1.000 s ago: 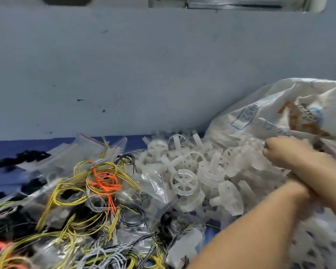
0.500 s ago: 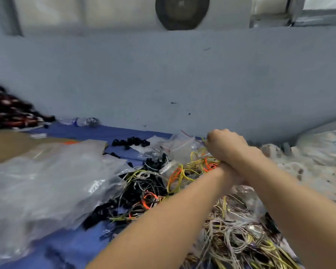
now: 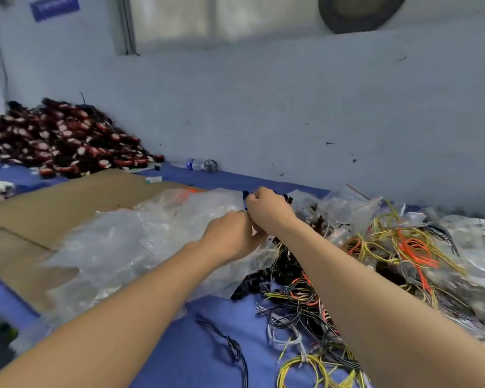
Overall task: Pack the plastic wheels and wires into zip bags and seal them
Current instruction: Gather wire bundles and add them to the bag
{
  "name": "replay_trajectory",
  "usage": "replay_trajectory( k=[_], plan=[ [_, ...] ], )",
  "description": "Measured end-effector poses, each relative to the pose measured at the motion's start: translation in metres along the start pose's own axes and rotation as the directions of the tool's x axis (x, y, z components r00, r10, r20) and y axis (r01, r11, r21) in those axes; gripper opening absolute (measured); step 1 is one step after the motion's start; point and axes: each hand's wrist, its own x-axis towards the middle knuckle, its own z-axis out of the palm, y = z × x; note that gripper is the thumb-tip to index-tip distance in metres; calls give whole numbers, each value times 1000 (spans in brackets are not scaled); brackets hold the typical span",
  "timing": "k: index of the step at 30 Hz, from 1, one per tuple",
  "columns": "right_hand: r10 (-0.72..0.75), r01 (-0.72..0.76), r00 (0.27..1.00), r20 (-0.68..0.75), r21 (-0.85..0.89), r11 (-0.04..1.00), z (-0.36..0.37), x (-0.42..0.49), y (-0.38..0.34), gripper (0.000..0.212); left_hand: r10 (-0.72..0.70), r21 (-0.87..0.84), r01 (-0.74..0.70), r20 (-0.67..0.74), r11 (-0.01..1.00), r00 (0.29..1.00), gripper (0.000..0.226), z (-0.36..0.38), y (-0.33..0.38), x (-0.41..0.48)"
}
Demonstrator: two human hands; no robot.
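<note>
My right hand [image 3: 269, 210] and left hand [image 3: 230, 238] touch, fingers curled under and hidden. I cannot tell whether they grip anything. Directly beneath them lies the heap of clear zip bags [image 3: 129, 247], partly on cardboard [image 3: 53, 208]. The wires [image 3: 403, 247] lie tangled just to the right, on the blue cloth [image 3: 213, 331].

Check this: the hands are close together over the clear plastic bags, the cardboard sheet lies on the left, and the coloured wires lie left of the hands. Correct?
Not quite. In the head view the left hand and right hand are close together over the clear plastic bags and the cardboard sheet lies on the left, but the coloured wires lie right of the hands, not left.
</note>
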Motion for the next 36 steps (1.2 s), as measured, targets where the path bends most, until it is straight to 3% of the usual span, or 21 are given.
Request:
replay_trajectory(
  k=[1,4,6,10,13,15,17,21,23,25,27,30,32,34,36],
  plan=[
    [1,-1,1000,7,-49,999,5,0,2,18,34,44,-34,6,998,999,55,0,-10,-4],
    [45,-46,998,-51,-31,998,16,-2,15,18,74,138,-114,268,984,961,92,1,-32,-20],
    [65,-65,997,-47,8,998,19,-6,23,19,86,222,-154,289,963,953,86,7,-41,-25],
    [-1,5,998,-56,70,997,14,-20,31,34,114,289,-110,4,951,994,34,-5,-35,-26],
    [-225,239,971,-86,218,946,0,-36,27,47,145,275,-73,-251,959,957,27,-27,-16,-16],
    [-324,355,934,-149,302,885,-17,-43,22,44,179,263,-86,-353,961,918,27,-45,0,-7],
    [-302,391,913,-274,379,839,-39,-48,22,35,218,250,-117,-428,961,877,24,-64,21,0],
    [-241,422,870,-430,394,817,-85,-65,37,31,251,119,-230,-646,966,721,20,-89,71,-1],
    [-230,420,860,-455,376,826,-103,-80,47,27,247,71,-270,-666,960,704,24,-95,96,-2],
    [-210,407,846,-490,340,848,-119,-96,60,9,262,44,-310,-656,950,707,30,-95,121,-3],
    [-188,395,828,-527,312,864,-133,-116,75,17,303,76,-340,-660,937,688,34,-92,145,-4],
    [-45,358,815,-578,441,823,-153,-145,108,30,234,82,-260,-737,962,634,40,-81,166,-9],
    [177,306,783,-596,617,725,-163,-165,135,35,44,-135,-228,-768,964,639,44,-60,173,-19],
    [435,230,713,-549,770,595,-170,-186,167,38,-113,-420,-229,-647,878,754,49,-26,182,-32],
    [641,156,608,-469,862,482,-169,-210,203,35,-178,-739,-125,-317,662,931,50,13,189,-48]
  ],
)
